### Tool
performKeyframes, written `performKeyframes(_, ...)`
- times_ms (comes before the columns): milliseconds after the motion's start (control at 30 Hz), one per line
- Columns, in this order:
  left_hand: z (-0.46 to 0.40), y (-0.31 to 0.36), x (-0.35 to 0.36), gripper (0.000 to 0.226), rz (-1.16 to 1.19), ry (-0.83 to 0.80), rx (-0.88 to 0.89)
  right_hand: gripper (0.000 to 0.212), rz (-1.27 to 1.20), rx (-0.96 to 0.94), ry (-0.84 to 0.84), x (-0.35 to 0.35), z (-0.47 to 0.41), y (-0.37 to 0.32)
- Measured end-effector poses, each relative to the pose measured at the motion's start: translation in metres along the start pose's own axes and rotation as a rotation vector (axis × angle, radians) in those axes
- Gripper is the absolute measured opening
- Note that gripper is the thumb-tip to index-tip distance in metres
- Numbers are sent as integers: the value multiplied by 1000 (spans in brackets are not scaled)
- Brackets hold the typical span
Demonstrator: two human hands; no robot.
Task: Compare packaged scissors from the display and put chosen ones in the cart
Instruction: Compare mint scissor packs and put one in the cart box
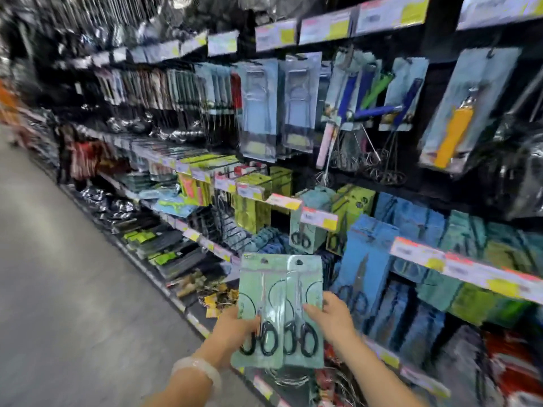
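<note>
I am gripping two green scissors packs side by side near the shelf: left hand [235, 326] clamping the left pack [258, 292], right hand [333, 317] clamping the right pack [307, 289].

light: even and bright over my aisle, no hard shadows | glare: sheen on the plastic packs [258, 107] | blur: heavy smear across the whole view, shelf labels [318, 218] unreadable | edges: wide-angle bend, shelves curving | dim: upper left corner
</note>
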State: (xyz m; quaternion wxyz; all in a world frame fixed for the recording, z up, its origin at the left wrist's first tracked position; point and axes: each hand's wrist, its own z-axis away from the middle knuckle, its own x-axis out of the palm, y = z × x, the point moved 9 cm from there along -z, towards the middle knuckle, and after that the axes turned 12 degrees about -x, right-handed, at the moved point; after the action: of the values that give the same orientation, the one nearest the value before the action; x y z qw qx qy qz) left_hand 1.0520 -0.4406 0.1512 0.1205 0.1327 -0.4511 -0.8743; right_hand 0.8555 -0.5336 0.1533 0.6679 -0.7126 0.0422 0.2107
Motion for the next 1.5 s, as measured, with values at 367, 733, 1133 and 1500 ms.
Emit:
performKeyframes(367, -125, 54, -37, 25, -76, -66, -58, 32, -26, 70, 85, 38, -128, -6)
performKeyframes(733, -198, 136, -52, 7, -240, -236, 67, 28, -94, 102, 394, 37, -198, -40)
performKeyframes(1133, -233, 140, -45, 9, -385, -347, -1, 32, -49, 155, 487, 48, -199, -27)
performKeyframes(1500, -228, 149, -29, 15, -379, -434, 35, 31, -27, 226, 438, 48, -199, -11)
